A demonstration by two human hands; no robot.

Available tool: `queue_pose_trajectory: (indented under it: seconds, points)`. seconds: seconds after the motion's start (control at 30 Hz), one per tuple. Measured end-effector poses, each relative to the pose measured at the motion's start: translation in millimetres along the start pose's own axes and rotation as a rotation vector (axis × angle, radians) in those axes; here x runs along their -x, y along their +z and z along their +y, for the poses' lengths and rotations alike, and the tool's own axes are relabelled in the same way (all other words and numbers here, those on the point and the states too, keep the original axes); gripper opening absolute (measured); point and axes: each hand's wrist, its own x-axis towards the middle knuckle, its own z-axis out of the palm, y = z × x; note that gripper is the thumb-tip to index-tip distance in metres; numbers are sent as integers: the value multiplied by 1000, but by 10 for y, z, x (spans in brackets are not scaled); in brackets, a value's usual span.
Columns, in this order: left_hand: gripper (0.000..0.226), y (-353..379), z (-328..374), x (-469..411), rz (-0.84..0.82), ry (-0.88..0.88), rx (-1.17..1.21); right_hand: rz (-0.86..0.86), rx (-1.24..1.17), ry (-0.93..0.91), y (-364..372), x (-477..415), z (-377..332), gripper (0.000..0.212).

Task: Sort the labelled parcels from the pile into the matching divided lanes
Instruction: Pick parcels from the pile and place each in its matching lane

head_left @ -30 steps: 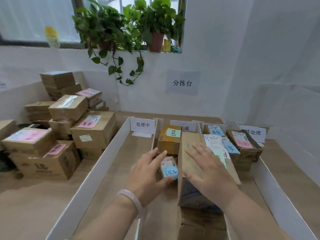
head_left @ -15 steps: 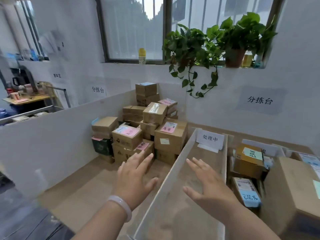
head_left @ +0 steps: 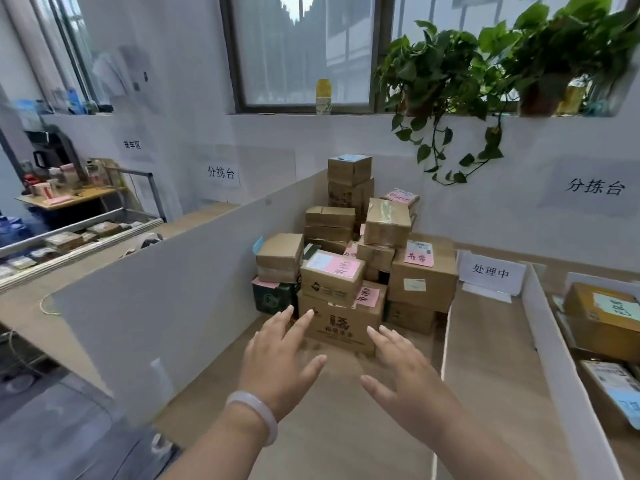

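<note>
Cardboard parcels (head_left: 349, 258), square-edged, taped, tagged with pink paper labels (head_left: 346, 268), stack on our wood-grain counter (head_left: 346, 427) left of the white-walled lanes (head_left: 554, 358). Our left hand (head_left: 277, 362) and right hand (head_left: 408, 375) hover apart, empty, fingers spread, near the lowest box (head_left: 343, 323).

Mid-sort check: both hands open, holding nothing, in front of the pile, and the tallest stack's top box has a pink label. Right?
Not quite: the head view shows the top box carrying a blue label, not pink. The rest holds: the left hand and right hand are open, holding nothing, in front of the pile.
</note>
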Motion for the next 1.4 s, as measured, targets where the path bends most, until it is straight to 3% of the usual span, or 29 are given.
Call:
queue_pose_trajectory:
  seconds: [0.27, 0.6, 0.8, 0.93, 1.13, 1.4]
  points:
    - [72, 322, -199, -556, -110, -7, 177, 44, -71, 134, 152, -673, 118, 72]
    - [72, 800, -335, -1623, -283, -135, 331, 72, -186, 241, 209, -2265, 575, 54]
    - [77, 1139, -233, -1961, -325, -248, 599, 22, -193, 254, 247, -2886, 795, 49]
    - [81, 1221, -181, -2024, -328, -268, 704, 50, -214, 256, 329, -2986, 876, 48]
    - [71, 1290, -167, -2085, -234, -381, 760, 144, -396, 295, 499, -2812, 829, 25]
    - [67, 1203, -186, -1935, -184, -221, 839, 314, -665, 438, 606, -2170, 649, 26]
